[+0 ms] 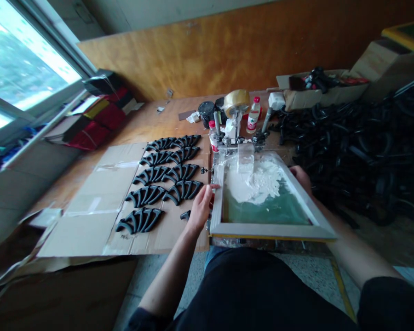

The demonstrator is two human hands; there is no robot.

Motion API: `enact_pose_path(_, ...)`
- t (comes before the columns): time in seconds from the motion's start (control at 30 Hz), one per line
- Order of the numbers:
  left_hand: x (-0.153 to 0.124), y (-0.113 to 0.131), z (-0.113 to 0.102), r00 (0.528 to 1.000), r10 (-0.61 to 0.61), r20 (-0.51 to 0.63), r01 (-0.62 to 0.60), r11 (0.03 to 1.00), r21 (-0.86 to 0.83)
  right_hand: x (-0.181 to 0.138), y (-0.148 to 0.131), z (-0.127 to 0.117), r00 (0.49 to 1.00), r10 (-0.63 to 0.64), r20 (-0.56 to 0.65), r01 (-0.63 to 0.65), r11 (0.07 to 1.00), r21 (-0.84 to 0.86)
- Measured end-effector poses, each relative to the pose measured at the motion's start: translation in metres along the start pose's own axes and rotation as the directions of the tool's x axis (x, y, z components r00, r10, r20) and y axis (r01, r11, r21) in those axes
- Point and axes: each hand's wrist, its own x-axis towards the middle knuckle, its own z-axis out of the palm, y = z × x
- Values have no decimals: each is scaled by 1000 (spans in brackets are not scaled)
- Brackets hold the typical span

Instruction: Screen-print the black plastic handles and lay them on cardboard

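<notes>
We see the left hand (200, 205) with fingers closed on the left rail of the screen frame (271, 230), which sits at the bench's near edge. The right hand (301, 177) grips its right rail. White ink (258, 181) pools toward the far end. Black curved parts (162, 184) lie on cardboard (89, 216) left of it.

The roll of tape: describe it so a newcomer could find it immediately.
Start at the printing screen the person's hands grip, then look to its far end. Among the bottles there, the roll of tape sits highest, the only tan, translucent ring.
</notes>
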Motion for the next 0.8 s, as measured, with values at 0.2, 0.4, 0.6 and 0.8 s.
enact_pose_path(0.2,3,-80,9,990,-143,-8,140,956,258,46,-49,3,987,-63,-146,58,998,-36)
enact_pose_path(0.4,14,-98,9,990,-137,-19,135,922,363,22,-108,32,920,-257,297,320,928,-190)
enact_pose_path(0.6,14,-102,8,989,-144,-21,142,918,370,-23,-101,16,681,-583,443,646,763,11)
enact_pose_path(0.8,12,-99,9,989,-144,-19,143,933,331,-24,-98,25,807,-529,263,547,837,4)
